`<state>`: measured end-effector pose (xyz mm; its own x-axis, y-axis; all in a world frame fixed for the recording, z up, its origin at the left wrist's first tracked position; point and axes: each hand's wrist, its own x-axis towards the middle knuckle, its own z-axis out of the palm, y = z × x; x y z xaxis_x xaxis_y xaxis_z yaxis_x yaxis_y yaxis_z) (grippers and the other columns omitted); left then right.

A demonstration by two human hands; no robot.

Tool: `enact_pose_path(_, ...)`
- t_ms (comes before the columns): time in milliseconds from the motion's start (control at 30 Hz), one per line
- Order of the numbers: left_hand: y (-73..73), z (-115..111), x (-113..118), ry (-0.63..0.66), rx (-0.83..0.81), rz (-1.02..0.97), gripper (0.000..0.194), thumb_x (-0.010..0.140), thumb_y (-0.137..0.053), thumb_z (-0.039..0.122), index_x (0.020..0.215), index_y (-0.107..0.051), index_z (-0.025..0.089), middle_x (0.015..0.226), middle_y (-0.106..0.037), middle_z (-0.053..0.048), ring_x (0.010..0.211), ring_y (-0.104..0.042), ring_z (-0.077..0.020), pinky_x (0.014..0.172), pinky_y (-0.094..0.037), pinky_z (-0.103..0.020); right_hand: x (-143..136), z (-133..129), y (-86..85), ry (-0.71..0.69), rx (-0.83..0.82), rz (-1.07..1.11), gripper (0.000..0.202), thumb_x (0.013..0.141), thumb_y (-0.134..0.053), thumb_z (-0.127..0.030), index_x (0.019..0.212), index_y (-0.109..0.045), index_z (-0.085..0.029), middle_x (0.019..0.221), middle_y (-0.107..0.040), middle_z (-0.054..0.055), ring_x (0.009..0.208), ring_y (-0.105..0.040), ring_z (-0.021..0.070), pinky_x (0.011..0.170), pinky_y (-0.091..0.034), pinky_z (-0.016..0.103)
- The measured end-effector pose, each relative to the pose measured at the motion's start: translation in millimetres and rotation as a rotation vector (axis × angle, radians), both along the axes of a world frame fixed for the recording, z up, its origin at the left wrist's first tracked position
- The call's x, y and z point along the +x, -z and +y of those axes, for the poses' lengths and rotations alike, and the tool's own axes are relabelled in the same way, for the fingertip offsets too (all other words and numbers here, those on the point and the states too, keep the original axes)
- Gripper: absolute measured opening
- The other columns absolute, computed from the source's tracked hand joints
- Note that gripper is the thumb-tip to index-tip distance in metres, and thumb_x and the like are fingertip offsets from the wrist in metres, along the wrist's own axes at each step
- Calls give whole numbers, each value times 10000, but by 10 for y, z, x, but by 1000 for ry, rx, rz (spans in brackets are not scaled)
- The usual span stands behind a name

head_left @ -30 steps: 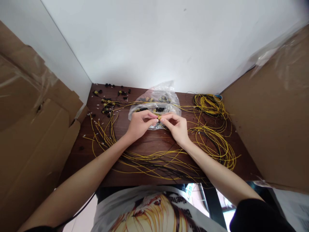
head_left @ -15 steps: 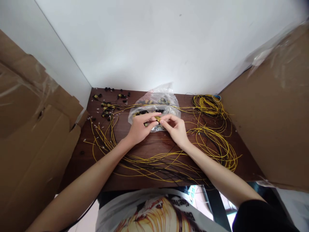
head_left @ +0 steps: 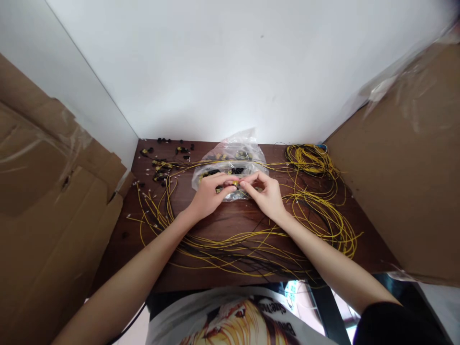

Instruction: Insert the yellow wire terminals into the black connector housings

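Just in front of a clear plastic bag (head_left: 247,139), my left hand (head_left: 210,194) and my right hand (head_left: 265,194) meet with their fingertips close together. Both pinch a small yellow and black part (head_left: 235,183), mostly covered by the fingers. Inside the bag lie several yellow and black pieces. Thin yellow and black wires pass over the bag from left to right. Whether a wire is joined to the held part cannot be made out.
Coiled yellow and black wires (head_left: 309,157) lie at the right, and more wires (head_left: 233,242) curve along the table's front. Small connectors (head_left: 161,166) are scattered at the back left. Cardboard sheets (head_left: 402,158) stand on both sides, with a white wall (head_left: 230,72) behind.
The view has tilted slightly, so the table sits a little lower. My fingers have shifted slightly around the small part, which is now more hidden.
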<state>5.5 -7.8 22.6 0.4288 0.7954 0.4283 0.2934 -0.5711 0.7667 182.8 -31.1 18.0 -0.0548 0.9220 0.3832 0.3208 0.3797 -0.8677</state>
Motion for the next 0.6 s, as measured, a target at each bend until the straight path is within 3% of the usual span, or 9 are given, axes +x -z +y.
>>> enact_pose_path(200, -41, 64, -96, -137, 69, 12, 168, 785, -623, 258, 913, -683, 167, 900, -699, -57, 811, -630, -166, 777, -481, -279, 51, 23, -3, -12, 193, -299, 121, 851, -537, -246, 862, -642, -186, 828, -670, 37, 741, -596, 157, 705, -467, 298)
enact_pose_path(333, -28, 88, -130, -234, 46, -30, 153, 795, -606, 251, 898, -682, 167, 921, -717, -62, 858, -656, -179, 826, -492, -300, 20, 31, 30, -52, 158, -270, 121, 832, -575, -241, 911, -642, -179, 850, -670, 44, 744, -601, 159, 707, -474, 302)
enact_pose_path(467, 13, 87, -118, -214, -19, -58, 195, 787, -613, 266, 939, -672, 159, 925, -722, -68, 850, -672, -185, 830, -509, -309, 1, 36, 51, -62, 138, -227, 116, 819, -593, -233, 905, -648, -177, 832, -666, 41, 716, -601, 152, 692, -484, 296)
enact_pose_path(600, 6, 85, -115, -251, 39, -37, 159, 784, -619, 257, 892, -690, 164, 928, -724, -59, 840, -671, -175, 820, -508, -291, 3, 35, 69, -80, 153, -244, 113, 826, -586, -224, 912, -647, -185, 826, -653, 33, 735, -593, 149, 708, -480, 293)
